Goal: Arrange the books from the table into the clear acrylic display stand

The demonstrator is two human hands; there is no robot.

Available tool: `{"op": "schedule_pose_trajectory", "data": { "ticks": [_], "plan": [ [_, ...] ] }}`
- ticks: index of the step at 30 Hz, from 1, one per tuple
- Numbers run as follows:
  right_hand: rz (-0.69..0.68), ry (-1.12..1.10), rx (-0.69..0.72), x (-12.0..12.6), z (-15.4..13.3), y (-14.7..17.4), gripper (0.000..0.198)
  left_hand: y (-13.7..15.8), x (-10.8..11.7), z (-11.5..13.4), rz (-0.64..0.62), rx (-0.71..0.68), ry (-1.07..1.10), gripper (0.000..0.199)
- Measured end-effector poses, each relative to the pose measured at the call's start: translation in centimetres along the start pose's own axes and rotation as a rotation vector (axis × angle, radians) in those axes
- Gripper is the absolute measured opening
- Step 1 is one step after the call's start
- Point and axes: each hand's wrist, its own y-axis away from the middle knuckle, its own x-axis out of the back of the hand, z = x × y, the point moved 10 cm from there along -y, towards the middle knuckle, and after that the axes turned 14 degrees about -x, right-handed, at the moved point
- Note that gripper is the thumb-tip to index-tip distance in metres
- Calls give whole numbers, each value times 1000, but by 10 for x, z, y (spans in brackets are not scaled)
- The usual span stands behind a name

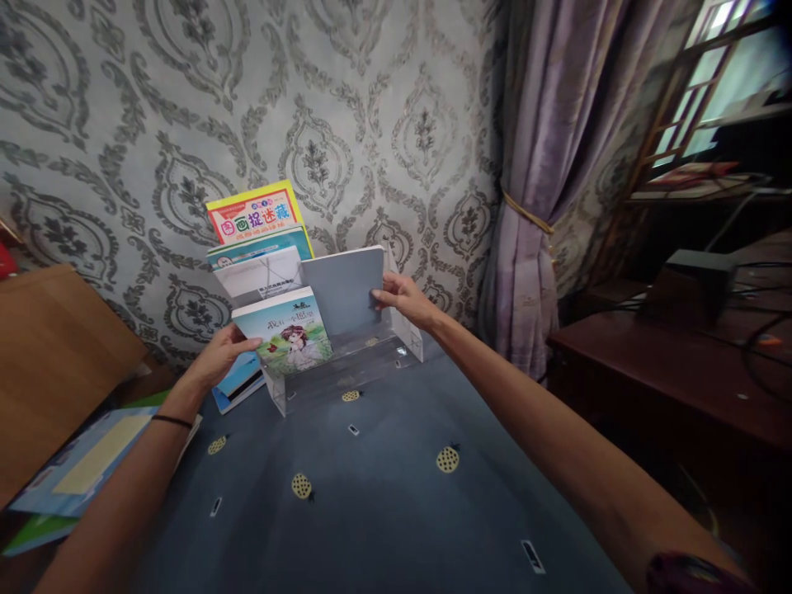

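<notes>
A clear acrylic book rack [416, 340] stands on the blue-grey table against the wall. In its left front sits a paperback [298, 342] with a cartoon girl on its cover. My left hand [226, 356] grips this paperback's left edge, thumb on the cover. My right hand [405, 299] pinches the right edge of a flat grey panel [343, 289] with rounded corners, upright in the rack; I cannot tell whether it is a book. Behind the paperback rise a white booklet [247, 276], a teal book [300, 239] and a yellow-edged book [253, 210].
A blue book [238, 381] leans beside the rack's left end. Farther left lie a brown cardboard box [62, 355] and light-blue and green booklets [92, 458]. The tablecloth [384, 511] has pineapple prints. A tied purple curtain [532, 198] and a dark red desk [674, 363] are at right.
</notes>
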Motion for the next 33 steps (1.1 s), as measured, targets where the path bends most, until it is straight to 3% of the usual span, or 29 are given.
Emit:
{"op": "schedule_pose_trajectory", "data": {
  "ticks": [10,27,33],
  "plan": [
    [-3,34,-9,-11,3,-6,37,2,-1,-1,-6,1,-3,62],
    [-138,50,-41,-81,21,-31,30,5,-5,1,-30,-36,-10,60],
    [-101,75,-86,-98,36,-36,21,4,-4,1,-8,-58,-12,61]
  ]
}}
